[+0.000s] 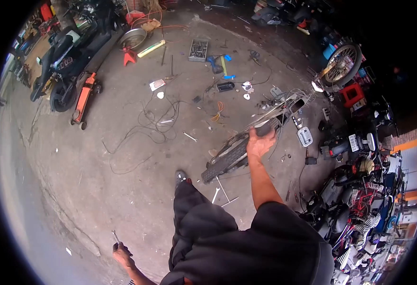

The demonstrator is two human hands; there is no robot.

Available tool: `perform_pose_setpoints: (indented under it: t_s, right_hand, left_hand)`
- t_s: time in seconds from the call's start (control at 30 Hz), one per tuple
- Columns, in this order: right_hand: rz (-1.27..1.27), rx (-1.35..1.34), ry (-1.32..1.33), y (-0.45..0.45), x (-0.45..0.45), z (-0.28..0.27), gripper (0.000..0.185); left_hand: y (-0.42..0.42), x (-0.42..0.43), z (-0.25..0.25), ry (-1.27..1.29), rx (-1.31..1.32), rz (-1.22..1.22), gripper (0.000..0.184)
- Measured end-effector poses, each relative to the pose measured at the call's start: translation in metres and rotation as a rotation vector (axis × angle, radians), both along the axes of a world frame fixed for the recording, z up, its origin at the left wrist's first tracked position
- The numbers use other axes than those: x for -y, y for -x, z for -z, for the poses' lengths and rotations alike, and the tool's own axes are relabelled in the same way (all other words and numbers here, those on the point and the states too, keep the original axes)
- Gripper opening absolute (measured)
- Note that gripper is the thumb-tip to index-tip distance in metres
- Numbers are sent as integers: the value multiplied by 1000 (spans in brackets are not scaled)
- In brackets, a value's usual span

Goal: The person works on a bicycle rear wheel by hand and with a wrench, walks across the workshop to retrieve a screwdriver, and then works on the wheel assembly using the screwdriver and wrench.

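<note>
At the lower left, my left hand is closed around a small wrench, whose end sticks out above the fingers. My right hand is closed on a dark part at the upper side of a motorcycle wheel with a knobbly black tyre; what exactly it grips cannot be made out. The wheel lies tilted along a bare metal motorcycle frame part. Near the tyre's lower end, a wrench and a T-shaped tool lie on the floor. Another wrench rests left of the wheel.
Loose cables lie on the floor ahead. Farther off are a tool tray, a blue power tool and a red stand. An orange floor jack stands left, near a parked motorcycle. Motorcycles crowd the right side.
</note>
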State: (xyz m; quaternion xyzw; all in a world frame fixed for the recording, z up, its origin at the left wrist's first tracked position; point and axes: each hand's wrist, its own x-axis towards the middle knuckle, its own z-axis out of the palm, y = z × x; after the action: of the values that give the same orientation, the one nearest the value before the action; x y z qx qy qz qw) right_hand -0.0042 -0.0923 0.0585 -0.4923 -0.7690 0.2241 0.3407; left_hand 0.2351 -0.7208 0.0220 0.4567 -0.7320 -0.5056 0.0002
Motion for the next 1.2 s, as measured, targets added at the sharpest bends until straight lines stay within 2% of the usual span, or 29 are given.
perform_pose_setpoints:
  t_s: [0.07,0.17,0.27,0.3,0.4,0.47,0.5,0.57,0.6,0.63,0.7,0.77,0.83,0.87,0.9,0.93,0.97,1.0,1.03,1.07,1.1,1.13,1.17,1.2]
  right_hand:
    - [212,-46,220,10,3,13,89]
    - [131,-115,493,8,-11,26,94]
    - [139,-172,449,9,-20,46,93]
    - [169,-136,513,11,-10,27,94]
    - [236,-93,472,15,3,17,93]
    - [167,-187,430,8,-9,48,92]
    - [135,-230,405,10,-1,42,92]
    - [242,-9,224,13,18,27,87]
    - [290,101,133,23,35,1,84]
    - [320,205,4,34,54,-19,74]
    - [236,214,-150,60,91,-42,67]
    - [84,180,-227,82,130,-31,57]
    - [-81,267,14,102,170,-10,52]
    - [-142,345,155,113,190,0,51]
    - [-183,355,241,117,208,17,49]
    - [-222,367,321,113,223,38,47]
    - [-218,407,501,108,235,58,46]
    - [-209,450,678,94,245,87,45]
    - [-205,451,645,63,252,148,39]
    - [-272,465,743,37,259,178,35]
    - [-207,696,1040,13,260,211,27]
    - [92,567,1494,2,268,206,25]
    - [191,501,1516,-4,279,191,19]
    - [290,550,1504,-9,284,190,21]
  left_hand:
    - [61,-5,-9,32,44,130,16]
    - [107,11,15,-27,55,174,12]
    - [136,22,38,-78,143,124,11]
    - [143,29,40,-88,232,146,11]
    - [164,54,49,-90,388,201,11]
    - [180,70,56,-86,430,215,11]
    - [195,77,59,-78,442,231,11]
    - [228,91,70,-80,453,262,11]
    - [251,98,73,-84,447,285,11]
    - [276,105,77,-86,432,311,11]
    - [334,119,84,-102,367,348,11]
    - [400,131,86,-119,281,404,12]
    - [461,136,79,-143,195,465,12]
    - [488,139,77,-236,166,498,12]
    - [518,134,70,-152,226,555,12]
    - [542,120,46,-216,213,550,12]
    - [564,121,49,-198,98,664,15]
    - [592,105,43,-99,207,627,18]
    - [615,97,41,-103,199,645,19]
    - [631,89,42,-157,129,655,19]
    - [647,79,48,-177,128,650,19]
    - [661,67,52,-197,127,649,18]
    - [672,50,50,-218,116,659,16]
    - [680,33,48,-241,103,667,15]
